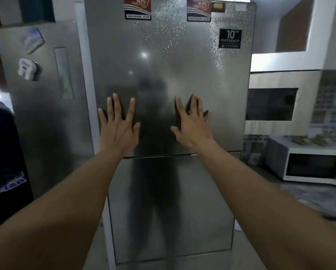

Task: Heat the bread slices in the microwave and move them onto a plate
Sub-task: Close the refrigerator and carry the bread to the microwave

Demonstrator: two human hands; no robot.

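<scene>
Both hands, left (119, 127) and right (190, 124), hold nothing, fingers spread before the shut, brushed-steel fridge (169, 75); a boxy white microwave (307, 162) sits closed.

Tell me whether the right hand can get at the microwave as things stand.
Probably yes: the right hand is open and empty before the fridge door, and nothing stands between it and the microwave to its right, though it would need a sideways reach.
</scene>
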